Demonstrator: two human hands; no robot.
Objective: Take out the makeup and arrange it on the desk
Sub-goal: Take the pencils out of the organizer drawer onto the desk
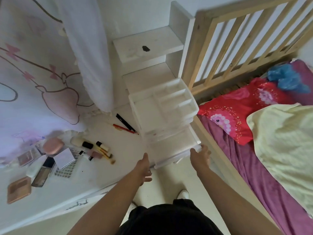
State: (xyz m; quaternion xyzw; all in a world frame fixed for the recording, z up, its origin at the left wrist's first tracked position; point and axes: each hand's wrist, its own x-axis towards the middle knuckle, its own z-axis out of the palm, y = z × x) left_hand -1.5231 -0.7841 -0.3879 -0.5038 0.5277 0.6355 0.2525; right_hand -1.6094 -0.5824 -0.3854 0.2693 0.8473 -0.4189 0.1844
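Note:
A white plastic makeup organizer [162,107] with open top compartments stands at the desk's right end. Its bottom drawer [171,150] is pulled out and looks bare. My left hand [144,168] reaches to the drawer's front left corner with loose fingers. My right hand [201,156] is at the drawer's front right corner, its fingertips hidden behind it. Makeup lies on the white desk [101,170]: a black pen and red pencils [126,124], several small tubes [96,150], a pink compact [52,146], palettes [65,158] and a tan compact [19,189].
A printed pink-and-white curtain [42,78] hangs along the desk's left side. White shelves [149,46] rise behind the organizer. To the right stands a wooden bed [220,48] with a red pillow, purple sheet and yellow blanket. The floor and a white shoe [183,195] show below.

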